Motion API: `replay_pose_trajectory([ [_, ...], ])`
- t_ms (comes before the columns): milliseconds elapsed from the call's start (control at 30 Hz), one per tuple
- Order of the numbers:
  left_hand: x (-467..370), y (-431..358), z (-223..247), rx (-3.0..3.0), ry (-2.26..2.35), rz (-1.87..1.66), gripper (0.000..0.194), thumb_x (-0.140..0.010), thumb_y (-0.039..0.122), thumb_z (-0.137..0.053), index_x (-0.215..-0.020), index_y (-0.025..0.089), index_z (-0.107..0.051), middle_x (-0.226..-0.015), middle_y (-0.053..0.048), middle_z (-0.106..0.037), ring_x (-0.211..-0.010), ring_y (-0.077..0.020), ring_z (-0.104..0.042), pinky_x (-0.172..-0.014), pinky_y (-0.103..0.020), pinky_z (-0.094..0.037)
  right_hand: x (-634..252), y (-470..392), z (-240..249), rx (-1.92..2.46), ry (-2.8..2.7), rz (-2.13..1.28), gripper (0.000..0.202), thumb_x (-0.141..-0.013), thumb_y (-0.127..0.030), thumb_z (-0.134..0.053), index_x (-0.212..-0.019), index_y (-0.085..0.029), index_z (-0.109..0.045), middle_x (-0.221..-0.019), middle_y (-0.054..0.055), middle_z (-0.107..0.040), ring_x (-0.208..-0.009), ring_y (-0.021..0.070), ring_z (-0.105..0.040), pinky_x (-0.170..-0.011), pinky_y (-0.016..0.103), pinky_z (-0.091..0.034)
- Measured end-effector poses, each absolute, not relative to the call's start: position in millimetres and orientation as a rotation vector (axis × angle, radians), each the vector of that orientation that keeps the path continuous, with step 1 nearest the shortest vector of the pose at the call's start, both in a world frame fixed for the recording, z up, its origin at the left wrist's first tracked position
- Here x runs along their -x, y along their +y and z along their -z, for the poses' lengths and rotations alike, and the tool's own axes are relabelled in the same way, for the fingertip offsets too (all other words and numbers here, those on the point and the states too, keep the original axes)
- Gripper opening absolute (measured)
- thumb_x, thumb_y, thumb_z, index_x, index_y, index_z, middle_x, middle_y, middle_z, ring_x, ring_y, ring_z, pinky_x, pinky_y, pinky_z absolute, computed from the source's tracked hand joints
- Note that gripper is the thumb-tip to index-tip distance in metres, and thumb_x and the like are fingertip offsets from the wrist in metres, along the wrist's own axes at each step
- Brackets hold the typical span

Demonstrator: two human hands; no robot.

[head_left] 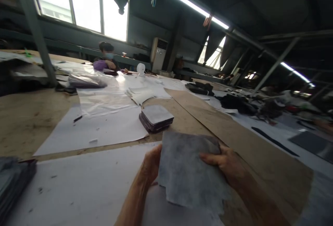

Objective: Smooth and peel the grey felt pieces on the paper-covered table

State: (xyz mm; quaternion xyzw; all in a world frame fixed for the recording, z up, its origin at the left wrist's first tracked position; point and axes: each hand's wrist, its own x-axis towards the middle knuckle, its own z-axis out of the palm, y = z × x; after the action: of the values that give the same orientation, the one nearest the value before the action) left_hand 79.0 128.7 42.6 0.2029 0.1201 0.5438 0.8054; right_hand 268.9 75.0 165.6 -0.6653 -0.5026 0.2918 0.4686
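Between my two hands is a grey fabric piece [187,174] with notched lower corners; whether it is one layer or several I cannot tell. My left hand [152,161] grips its left edge, the fingers hidden behind it. On the right side my right hand [225,161] holds it, thumb on the front face. Just beyond the fabric, a neat stack of dark squarish pieces with a pale grey top [157,115] lies on the brown table surface. White paper [88,181] is spread under and to the left of my left forearm.
A pile of dark grey pieces [13,184] sits at the left edge. Clear plastic [104,101] and pale sheets [142,94] lie farther back. A person [106,59] is across the table. Dark cloth [234,104] and a black strip [274,141] lie to the right.
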Motion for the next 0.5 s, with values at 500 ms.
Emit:
replay_pose_trajectory([
  [500,-106,128,-26,-0.558,0.711,-1.375,0.022,-0.082,0.031,-0.053,-0.100,0.018,-0.056,-0.102,-0.005,-0.058,-0.085,-0.0148,-0.056,-0.073,-0.030,-0.048,-213,82,-92,1.744,-1.485,-0.024,0.034,-0.079,-0.052,-0.039,-0.066,-0.022,-0.049,-0.049,0.004,-0.055,-0.043,0.0169,-0.050,-0.045,0.027,-0.035],
])
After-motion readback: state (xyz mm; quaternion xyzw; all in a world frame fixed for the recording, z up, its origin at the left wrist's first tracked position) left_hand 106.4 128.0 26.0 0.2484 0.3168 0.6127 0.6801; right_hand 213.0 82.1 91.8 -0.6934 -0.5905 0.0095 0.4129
